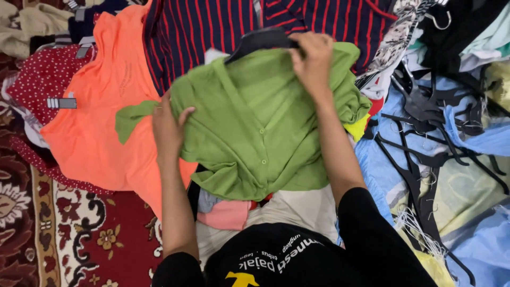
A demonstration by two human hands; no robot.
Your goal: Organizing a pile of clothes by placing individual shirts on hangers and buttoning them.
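Note:
A green button-up shirt (255,122) lies spread in front of me on a pile of clothes. My left hand (167,127) grips its left edge near the sleeve. My right hand (312,56) is closed on the shirt's collar together with a black plastic hanger (260,40) that sticks out toward the upper left. Under the shirt lie a pink garment (228,213) and a cream one (297,207).
An orange shirt (106,106) lies at the left, a navy shirt with red stripes (212,26) behind it. Several black hangers (425,122) are heaped at the right on blue and yellow cloth. A red patterned carpet (79,234) shows at the lower left.

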